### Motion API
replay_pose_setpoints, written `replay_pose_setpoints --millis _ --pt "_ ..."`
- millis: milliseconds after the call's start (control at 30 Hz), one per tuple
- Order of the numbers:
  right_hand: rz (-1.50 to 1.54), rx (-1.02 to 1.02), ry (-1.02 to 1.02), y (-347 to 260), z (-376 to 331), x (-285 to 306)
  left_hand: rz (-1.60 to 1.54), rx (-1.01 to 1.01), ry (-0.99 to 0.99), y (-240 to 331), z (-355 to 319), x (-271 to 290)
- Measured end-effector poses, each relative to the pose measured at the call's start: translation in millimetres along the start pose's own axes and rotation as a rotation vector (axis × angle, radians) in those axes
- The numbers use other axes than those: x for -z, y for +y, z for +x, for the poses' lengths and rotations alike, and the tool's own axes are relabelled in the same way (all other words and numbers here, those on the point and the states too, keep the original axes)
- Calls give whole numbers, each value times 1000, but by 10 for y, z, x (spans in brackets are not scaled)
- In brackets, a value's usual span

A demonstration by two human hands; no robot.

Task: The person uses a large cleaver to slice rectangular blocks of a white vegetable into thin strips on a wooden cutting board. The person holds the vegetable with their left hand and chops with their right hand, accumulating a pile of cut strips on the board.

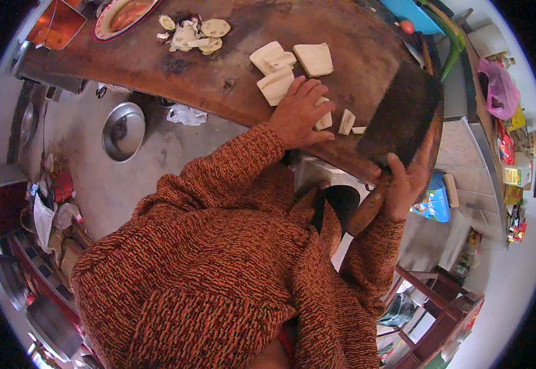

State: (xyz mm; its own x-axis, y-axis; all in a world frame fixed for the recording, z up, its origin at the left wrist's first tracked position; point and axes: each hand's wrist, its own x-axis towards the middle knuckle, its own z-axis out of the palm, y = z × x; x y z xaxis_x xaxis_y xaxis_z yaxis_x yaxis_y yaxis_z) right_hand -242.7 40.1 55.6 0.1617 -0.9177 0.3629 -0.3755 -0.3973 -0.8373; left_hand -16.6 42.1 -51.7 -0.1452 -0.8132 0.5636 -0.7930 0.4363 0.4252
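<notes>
No wording could be read clearly.
Print on a blue packet [436,206] by the surface's [212,80] near right corner and a yellow label [513,176] was too small.

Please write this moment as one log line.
left hand: on pale piece | right hand: grips cleaver | nearby: pale slabs on wooden tabletop

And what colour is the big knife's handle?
The handle is brown; it shows best in the head view.

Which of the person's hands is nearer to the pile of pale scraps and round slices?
Left. The left hand, touching a pale piece, is right of the pile and closer to the body; the right hand, holding the cleaver, is farther right.
</notes>
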Motion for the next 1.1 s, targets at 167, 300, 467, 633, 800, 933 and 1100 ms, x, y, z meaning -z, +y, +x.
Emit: replay_pose_setpoints --millis 167,300,467,633,800,933,1100 --pt "233 -53 200 96 -137 186 116 -16 -54 57 48 -54" --pt "269 -62 192 171 -244 185 159 -40 -109 167 177 -170" --pt "136 -46 187 266 -369 215 182 3 -272 196 366 -262" --pt "250 -145 180 -56 -420 21 59 -87 18 240 276 -141" --pt "214 -160 178 -65 -466 14 63 132 298 -50 180 547" --pt "418 -309 215 -153 -501 -67 464 366 491 -571 6 913" --pt "394 -258 204 -93 -505 -120 220 378 538 -587 -132 929"
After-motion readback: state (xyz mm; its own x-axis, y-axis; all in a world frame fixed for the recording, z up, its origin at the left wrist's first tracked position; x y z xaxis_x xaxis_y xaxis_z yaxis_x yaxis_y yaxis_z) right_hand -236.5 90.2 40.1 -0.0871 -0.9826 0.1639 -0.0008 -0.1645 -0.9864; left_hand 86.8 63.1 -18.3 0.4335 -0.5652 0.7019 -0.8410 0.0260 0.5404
